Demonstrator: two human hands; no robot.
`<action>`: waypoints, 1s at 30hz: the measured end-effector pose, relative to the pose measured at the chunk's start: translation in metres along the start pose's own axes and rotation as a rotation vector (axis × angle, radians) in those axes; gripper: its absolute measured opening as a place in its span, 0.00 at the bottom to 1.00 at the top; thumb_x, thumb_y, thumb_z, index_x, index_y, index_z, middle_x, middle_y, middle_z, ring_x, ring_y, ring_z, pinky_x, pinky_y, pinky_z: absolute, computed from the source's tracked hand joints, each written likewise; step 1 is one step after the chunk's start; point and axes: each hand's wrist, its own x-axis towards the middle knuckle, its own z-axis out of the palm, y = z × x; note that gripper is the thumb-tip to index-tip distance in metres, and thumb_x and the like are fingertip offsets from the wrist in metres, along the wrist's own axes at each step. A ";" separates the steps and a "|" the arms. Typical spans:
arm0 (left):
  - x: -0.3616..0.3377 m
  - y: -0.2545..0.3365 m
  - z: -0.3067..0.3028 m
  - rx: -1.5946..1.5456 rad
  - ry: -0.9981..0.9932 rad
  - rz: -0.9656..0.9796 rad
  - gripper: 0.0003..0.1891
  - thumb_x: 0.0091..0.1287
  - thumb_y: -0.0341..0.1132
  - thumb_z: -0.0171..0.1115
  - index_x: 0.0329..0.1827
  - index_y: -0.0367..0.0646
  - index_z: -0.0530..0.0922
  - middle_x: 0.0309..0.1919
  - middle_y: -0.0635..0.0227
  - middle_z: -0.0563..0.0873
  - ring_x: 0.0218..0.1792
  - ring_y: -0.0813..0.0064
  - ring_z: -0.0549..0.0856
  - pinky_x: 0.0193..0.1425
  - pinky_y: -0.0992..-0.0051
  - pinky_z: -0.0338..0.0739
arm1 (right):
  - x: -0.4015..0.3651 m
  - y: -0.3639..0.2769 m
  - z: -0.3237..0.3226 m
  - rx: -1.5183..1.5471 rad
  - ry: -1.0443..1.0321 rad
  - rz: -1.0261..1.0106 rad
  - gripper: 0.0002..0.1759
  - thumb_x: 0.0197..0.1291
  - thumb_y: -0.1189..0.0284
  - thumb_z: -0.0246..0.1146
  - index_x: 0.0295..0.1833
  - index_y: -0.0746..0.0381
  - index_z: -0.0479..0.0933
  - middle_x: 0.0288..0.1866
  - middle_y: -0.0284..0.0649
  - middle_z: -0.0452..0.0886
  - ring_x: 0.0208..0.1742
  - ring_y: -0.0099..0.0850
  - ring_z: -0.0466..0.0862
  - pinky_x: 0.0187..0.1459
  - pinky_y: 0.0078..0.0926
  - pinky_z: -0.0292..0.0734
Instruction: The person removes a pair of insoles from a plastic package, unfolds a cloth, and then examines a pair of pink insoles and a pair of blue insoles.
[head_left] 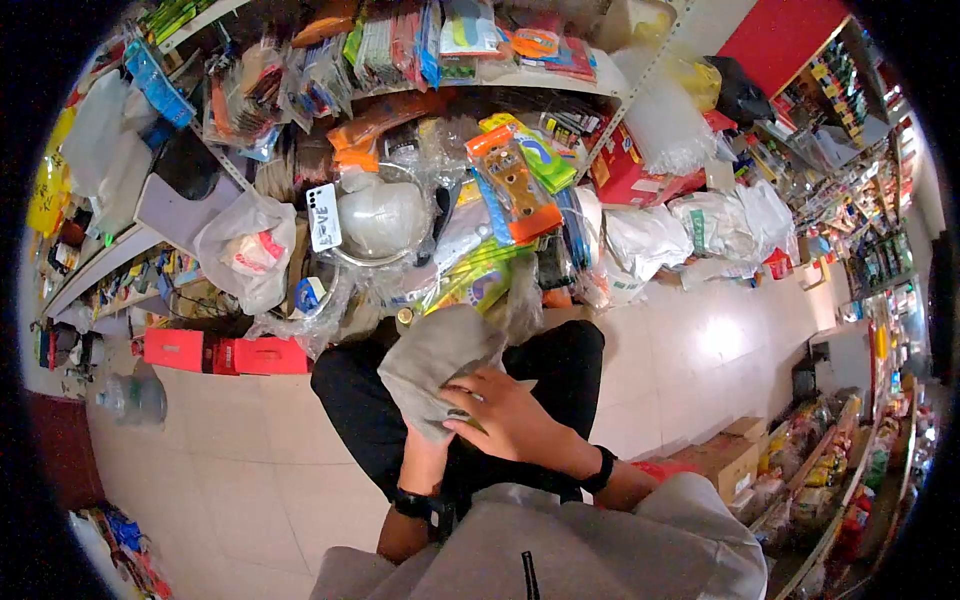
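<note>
A grey cloth (440,360) is held up in front of my lap and drapes over my left hand (425,462). Only the wrist end of that hand shows; its fingers are hidden inside or behind the fabric. My right hand (500,410) lies across the lower right side of the cloth, with its thumb and fingers closed on the material. Just beyond the cloth are a yellow-green packet with a footprint picture (475,280) and an orange-and-brown packet (515,185). A phone (323,217) in a white case with black lettering leans at the left of the pile.
Shelves (480,80) packed with wrapped goods rise ahead. A white plastic bag (245,250) sits left of the pile, and red boxes (225,352) lie on the tiled floor (230,450). White sacks (645,240) line the right side. A cardboard box (725,460) stands at the lower right.
</note>
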 end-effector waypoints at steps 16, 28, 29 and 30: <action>-0.003 0.018 0.018 0.855 -0.069 0.197 0.33 0.77 0.44 0.49 0.80 0.47 0.49 0.77 0.60 0.60 0.76 0.63 0.62 0.79 0.61 0.58 | -0.010 0.044 -0.017 0.373 0.501 0.523 0.21 0.55 0.79 0.70 0.56 0.63 0.77 0.45 0.42 0.82 0.45 0.30 0.83 0.47 0.27 0.79; 0.001 0.011 -0.006 1.811 -0.086 0.343 0.29 0.78 0.47 0.47 0.76 0.43 0.56 0.73 0.57 0.66 0.71 0.59 0.68 0.75 0.57 0.66 | -0.004 0.068 -0.016 0.933 0.204 0.452 0.20 0.61 0.84 0.60 0.59 0.68 0.76 0.54 0.38 0.80 0.51 0.26 0.81 0.53 0.25 0.79; -0.001 0.009 -0.007 1.811 -0.084 0.335 0.29 0.78 0.47 0.47 0.76 0.43 0.56 0.73 0.57 0.66 0.71 0.59 0.68 0.75 0.57 0.66 | -0.003 0.072 -0.015 1.012 0.123 0.462 0.19 0.62 0.84 0.60 0.60 0.69 0.75 0.56 0.38 0.80 0.53 0.26 0.80 0.53 0.24 0.78; -0.004 0.006 -0.008 1.613 -0.090 0.332 0.28 0.78 0.47 0.46 0.76 0.42 0.57 0.72 0.56 0.67 0.70 0.58 0.69 0.74 0.57 0.67 | 0.002 0.069 -0.015 0.900 0.130 0.444 0.20 0.58 0.84 0.62 0.58 0.66 0.78 0.56 0.39 0.79 0.52 0.27 0.81 0.53 0.25 0.79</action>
